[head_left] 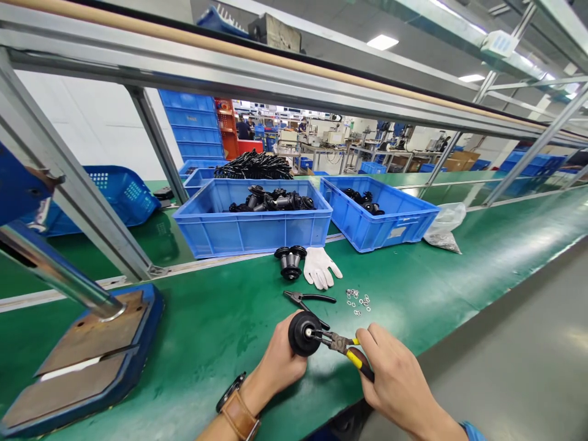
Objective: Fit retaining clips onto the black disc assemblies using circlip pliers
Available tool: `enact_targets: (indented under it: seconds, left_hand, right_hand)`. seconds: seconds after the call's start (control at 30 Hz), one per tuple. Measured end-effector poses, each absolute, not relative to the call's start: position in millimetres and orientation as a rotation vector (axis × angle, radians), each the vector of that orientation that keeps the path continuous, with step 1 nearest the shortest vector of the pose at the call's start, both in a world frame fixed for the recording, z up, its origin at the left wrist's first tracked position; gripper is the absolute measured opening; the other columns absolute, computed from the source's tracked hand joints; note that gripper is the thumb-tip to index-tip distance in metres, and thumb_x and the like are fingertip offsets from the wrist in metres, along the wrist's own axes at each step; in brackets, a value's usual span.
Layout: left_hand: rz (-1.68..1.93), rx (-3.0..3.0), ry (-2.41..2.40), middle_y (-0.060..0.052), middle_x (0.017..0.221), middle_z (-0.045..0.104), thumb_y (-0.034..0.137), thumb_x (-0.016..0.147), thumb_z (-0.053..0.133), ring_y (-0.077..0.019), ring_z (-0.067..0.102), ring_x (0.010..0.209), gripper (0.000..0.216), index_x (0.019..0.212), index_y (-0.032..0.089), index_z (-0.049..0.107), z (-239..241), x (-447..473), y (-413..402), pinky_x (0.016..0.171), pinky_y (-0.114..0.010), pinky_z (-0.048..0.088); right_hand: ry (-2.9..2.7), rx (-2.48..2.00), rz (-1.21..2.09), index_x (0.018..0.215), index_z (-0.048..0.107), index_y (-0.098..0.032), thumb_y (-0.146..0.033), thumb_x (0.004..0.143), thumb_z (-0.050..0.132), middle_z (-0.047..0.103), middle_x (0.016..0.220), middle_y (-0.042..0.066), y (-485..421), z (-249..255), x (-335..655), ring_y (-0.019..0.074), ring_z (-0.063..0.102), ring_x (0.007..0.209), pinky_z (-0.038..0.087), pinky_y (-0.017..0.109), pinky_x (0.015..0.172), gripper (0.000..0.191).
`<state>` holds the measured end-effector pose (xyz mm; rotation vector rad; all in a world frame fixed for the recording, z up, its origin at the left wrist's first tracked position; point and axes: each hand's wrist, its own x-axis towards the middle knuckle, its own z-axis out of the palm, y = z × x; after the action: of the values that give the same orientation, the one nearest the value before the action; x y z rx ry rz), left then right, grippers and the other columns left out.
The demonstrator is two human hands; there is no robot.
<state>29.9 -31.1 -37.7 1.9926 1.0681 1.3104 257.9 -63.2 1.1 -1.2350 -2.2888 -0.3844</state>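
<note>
My left hand [281,355] is closed around a black round-topped part [303,334] with a pale shaft end at its centre. In my right hand [395,373] are circlip pliers [342,344] with yellow and black handles, their tips at that shaft end. Whether a ring sits on the tips is too small to tell. Behind my hands a second pair of pliers [312,300] lies on the green bench. Several small metal rings [358,300] are scattered to its right. Farther back are a white glove [321,268] and several black and grey parts [290,263] standing together.
Two blue bins [252,233] [379,220] with black parts stand along the back of the green bench [202,343]. A clear plastic bag [445,228] sits right of them. At left are a press stand base [87,361] and metal frame posts [82,165]; a rail crosses overhead.
</note>
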Motion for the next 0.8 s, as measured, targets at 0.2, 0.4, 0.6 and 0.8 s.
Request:
enact_targets:
  seconds: [0.2, 0.4, 0.6, 0.8]
  left_hand:
    - [1.313, 2.01, 1.069, -0.003, 0.078, 0.063, 0.005, 0.065, 0.048, -0.0175, 0.055, 0.071, 0.024, 0.082, 0.02, 0.055, -38.6, 28.8, -29.5, 0.067, -0.029, 0.046]
    - [1.333, 2.008, 0.998, -0.003, 0.081, 0.063, 0.004, 0.063, 0.049, -0.018, 0.056, 0.074, 0.028, 0.084, 0.02, 0.056, -38.2, 28.0, -27.5, 0.069, -0.029, 0.047]
    - [1.295, 2.016, 1.017, -0.002, 0.08, 0.062, 0.005, 0.064, 0.049, -0.0172, 0.053, 0.071, 0.026, 0.084, 0.02, 0.055, -39.7, 27.1, -26.1, 0.067, -0.029, 0.045]
    - [1.296, 2.024, 1.015, -0.003, 0.081, 0.061, 0.005, 0.066, 0.05, -0.0166, 0.051, 0.072, 0.025, 0.085, 0.02, 0.054, -38.5, 26.9, -26.7, 0.068, -0.029, 0.044]
  right_hand:
    - [-2.248, -1.226, -0.368, 0.085, 0.042, -0.025, -0.009, 0.08, 0.044, 0.046, 0.072, -0.001, -62.5, -9.3, 258.0, 0.0164, 0.043, 0.057, 0.027, 0.028, 0.052, 0.016]
    - [-2.3, -1.2, -0.139, 0.107, 0.048, -0.021, -0.014, 0.085, 0.048, 0.054, 0.089, 0.005, -61.8, -13.8, 262.8, 0.0209, 0.051, 0.073, 0.04, 0.03, 0.061, 0.023]
    - [-2.301, -1.247, -0.109, 0.121, 0.047, -0.019, -0.013, 0.081, 0.052, 0.054, 0.1, 0.01, -62.9, -7.1, 261.2, 0.0251, 0.049, 0.081, 0.044, 0.036, 0.067, 0.041]
    - [-2.308, -1.264, -0.199, 0.129, 0.046, -0.017, -0.011, 0.079, 0.052, 0.052, 0.105, 0.012, -63.0, -2.3, 260.3, 0.0279, 0.047, 0.089, 0.045, 0.04, 0.072, 0.051]
